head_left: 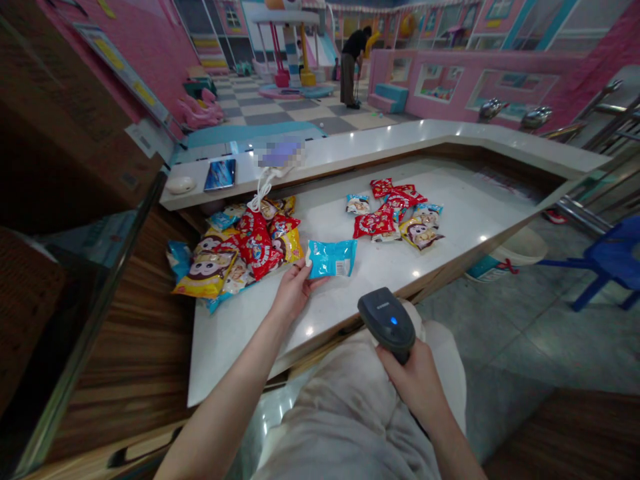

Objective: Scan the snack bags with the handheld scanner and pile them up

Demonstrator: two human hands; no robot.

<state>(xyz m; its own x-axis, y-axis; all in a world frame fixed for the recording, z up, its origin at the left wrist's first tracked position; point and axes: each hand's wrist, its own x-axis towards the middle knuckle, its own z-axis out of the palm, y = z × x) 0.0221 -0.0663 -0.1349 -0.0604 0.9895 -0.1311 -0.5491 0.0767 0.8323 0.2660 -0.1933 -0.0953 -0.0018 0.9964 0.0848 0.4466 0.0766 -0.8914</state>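
Note:
My left hand (295, 288) grips the left end of a blue snack bag (332, 259) over the white counter (235, 347). The bag's printed barcode faces up at its lower right. In my right hand (413, 373) is a dark grey barcode scanner (387, 320) with a blue light lit on top, held above my lap to the right of the bag. A heap of red, yellow and blue snack bags (255, 243) lies left of my left hand. Farther right on the counter sits a smaller group of snack bags (395, 212).
On the raised ledge (370, 141) lie a phone-like device (220, 175), a white rounded object (181, 185) and a white cable (261, 190). A white bucket (520, 250) and a blue stool (613, 257) stand at right. Beyond, a person (351, 67) stands in a play area.

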